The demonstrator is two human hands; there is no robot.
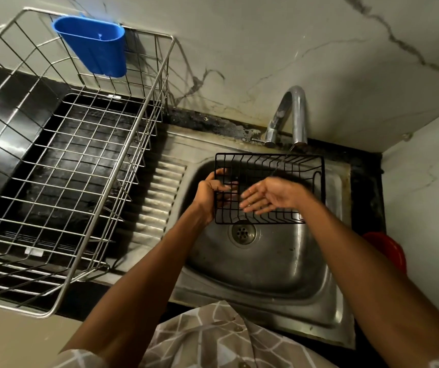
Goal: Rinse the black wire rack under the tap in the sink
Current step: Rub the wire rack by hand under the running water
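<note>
Hanging over the basin of the steel sink, the black wire rack sits just below and in front of the curved chrome tap, with the drain showing right under its near edge. A thin streak that looks like water slants across the rack's far wires, though it is too faint to be sure. The left hand grips the rack's left side, fingers curled through the wires. The right hand lies flat inside the rack with its fingers straight and spread, pointing left; it is blurred, so I cannot tell exactly which wires it touches. The two hands are near each other but apart.

Left of the basin runs the ribbed draining board, and beyond that stands a large silver wire dish basket on a dark tray. A blue plastic holder hangs on the basket's far rim against the marbled wall. Something red peeks out at the sink's right edge, beside the right forearm. A patterned beige shirt shows at the bottom.
</note>
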